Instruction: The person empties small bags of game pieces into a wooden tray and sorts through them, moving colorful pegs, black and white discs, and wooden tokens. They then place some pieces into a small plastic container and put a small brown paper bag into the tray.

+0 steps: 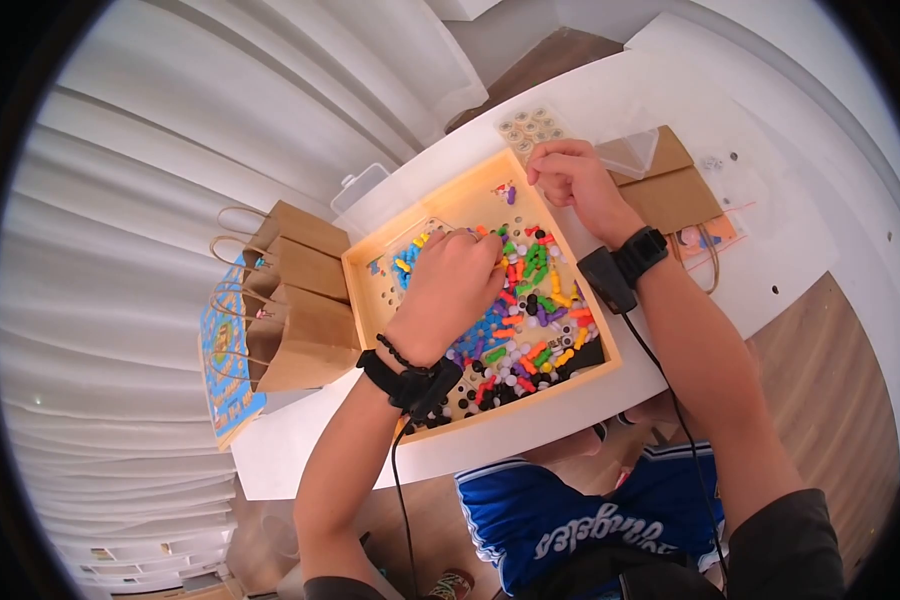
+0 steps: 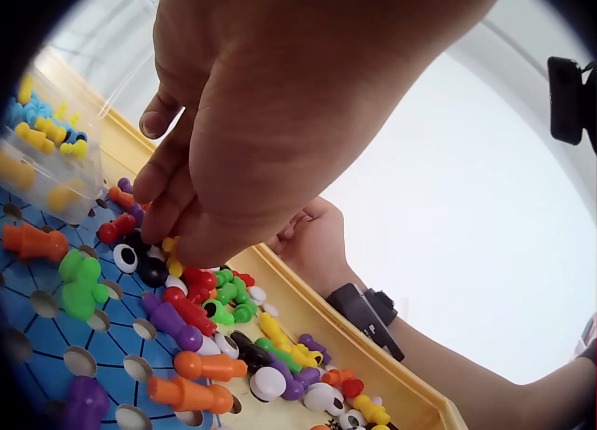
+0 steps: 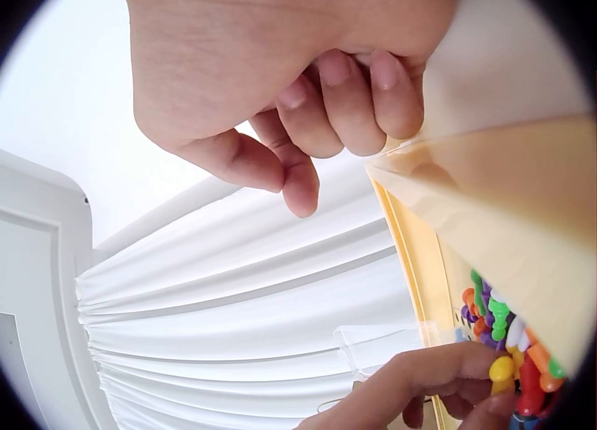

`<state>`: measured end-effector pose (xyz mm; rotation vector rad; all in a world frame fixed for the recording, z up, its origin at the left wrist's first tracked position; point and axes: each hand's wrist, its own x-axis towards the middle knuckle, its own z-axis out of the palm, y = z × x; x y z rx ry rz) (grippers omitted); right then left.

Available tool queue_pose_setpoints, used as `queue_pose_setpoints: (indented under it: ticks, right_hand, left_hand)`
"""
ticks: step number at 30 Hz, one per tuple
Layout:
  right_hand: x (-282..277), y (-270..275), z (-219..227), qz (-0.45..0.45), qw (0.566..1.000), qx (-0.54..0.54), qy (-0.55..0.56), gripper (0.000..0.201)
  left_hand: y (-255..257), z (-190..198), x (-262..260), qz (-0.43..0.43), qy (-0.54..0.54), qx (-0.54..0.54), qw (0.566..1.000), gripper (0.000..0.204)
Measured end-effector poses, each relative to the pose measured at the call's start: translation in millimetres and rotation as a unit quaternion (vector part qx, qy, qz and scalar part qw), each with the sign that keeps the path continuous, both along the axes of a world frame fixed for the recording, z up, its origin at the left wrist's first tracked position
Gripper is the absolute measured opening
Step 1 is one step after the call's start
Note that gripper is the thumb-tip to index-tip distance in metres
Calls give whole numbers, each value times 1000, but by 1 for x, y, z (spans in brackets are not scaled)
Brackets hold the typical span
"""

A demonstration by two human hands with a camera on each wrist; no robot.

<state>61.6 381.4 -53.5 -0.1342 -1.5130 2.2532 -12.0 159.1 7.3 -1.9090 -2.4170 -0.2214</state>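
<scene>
In the head view, my left hand (image 1: 450,285) reaches over a wooden tray (image 1: 475,185) of loose colored game pegs (image 1: 535,265). Its thumb and index finger pinch a yellow peg (image 3: 502,372), as the right wrist view shows. Red, black and green pegs lie around those fingertips. Left of this hand, a clear plastic box (image 2: 93,169) inside the tray contains yellow and blue pegs. My right hand (image 1: 575,180) hovers by the tray's far right corner with its fingers loosely curled. Nothing shows between them. Under the pegs is a blue board (image 2: 47,337) with round holes.
Brown paper bags (image 1: 310,330) stand left of the tray, beside a blue patterned box (image 1: 225,350). Another paper bag (image 1: 670,190) lies right of the tray near a clear plastic lid (image 1: 632,155). Round tokens (image 1: 530,130) sit behind the far corner of the tray.
</scene>
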Motion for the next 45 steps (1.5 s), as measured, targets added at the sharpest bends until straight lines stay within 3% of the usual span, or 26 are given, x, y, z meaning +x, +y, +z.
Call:
queue_pose_setpoints:
  ticks: [27,33,38,45]
  right_hand:
    - [3,-2,4,11,1000,14,-9,22]
    - [5,-2,6,15,1000,18,-1,21]
    - [4,-1,5,11,1000,11,-11,21]
    - [3,-2,5,11,1000,11,-12,21]
  left_hand:
    - [18,-5,13,-12,-17,-11,1000,13]
    - [2,12,-5,-25,-60,22,998,12]
    - [-35,29,-37,103,-78,8,992,16]
    - [-67,24,-52,113,-138,39,983,17]
